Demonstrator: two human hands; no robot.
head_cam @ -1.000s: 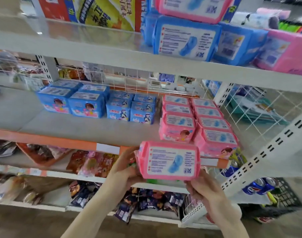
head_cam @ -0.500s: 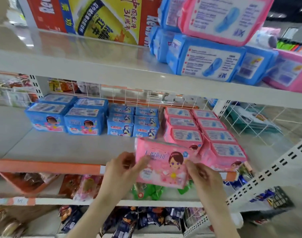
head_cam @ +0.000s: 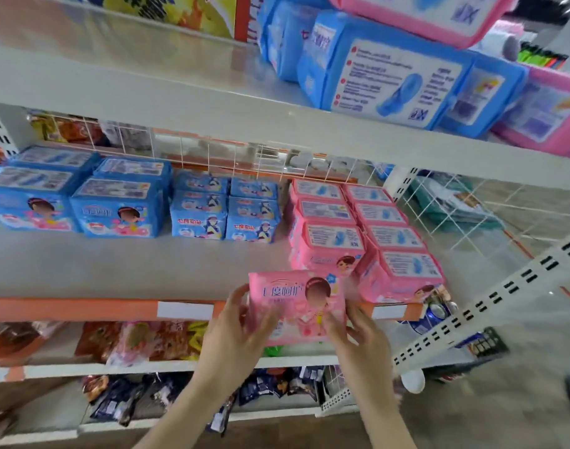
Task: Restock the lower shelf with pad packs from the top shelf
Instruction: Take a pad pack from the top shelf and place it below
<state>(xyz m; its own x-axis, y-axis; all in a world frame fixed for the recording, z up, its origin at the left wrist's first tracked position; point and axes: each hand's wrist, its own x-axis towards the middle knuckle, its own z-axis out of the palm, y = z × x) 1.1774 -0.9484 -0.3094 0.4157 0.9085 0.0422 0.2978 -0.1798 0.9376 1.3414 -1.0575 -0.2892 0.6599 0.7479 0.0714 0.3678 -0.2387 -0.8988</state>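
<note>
Left hand point(head_cam: 238, 338) & right hand point(head_cam: 358, 345) grip soft pink plastic pad pack point(head_cam: 296, 303) nr shelved pink row point(head_cam: 329, 241); unplaced, top-shelf stock point(head_cam: 390, 82) to go.

A pale grey metal top shelf point(head_cam: 180, 102) crosses the upper frame, bearing large blue plastic-wrapped pad packs point(head_cam: 390, 82) at upper right and a pink pad pack point(head_cam: 549, 124) at the right edge. Below it, the grey lower shelf with an orange front strip point(head_cam: 115, 264) carries big blue packs point(head_cam: 115, 209) at left, smaller blue packs point(head_cam: 225, 212) in the centre and two rows of pink packs point(head_cam: 358, 228) right of centre. Colourful snack bags point(head_cam: 147, 341) lie on a white shelf point(head_cam: 115, 367) at lower left
</note>
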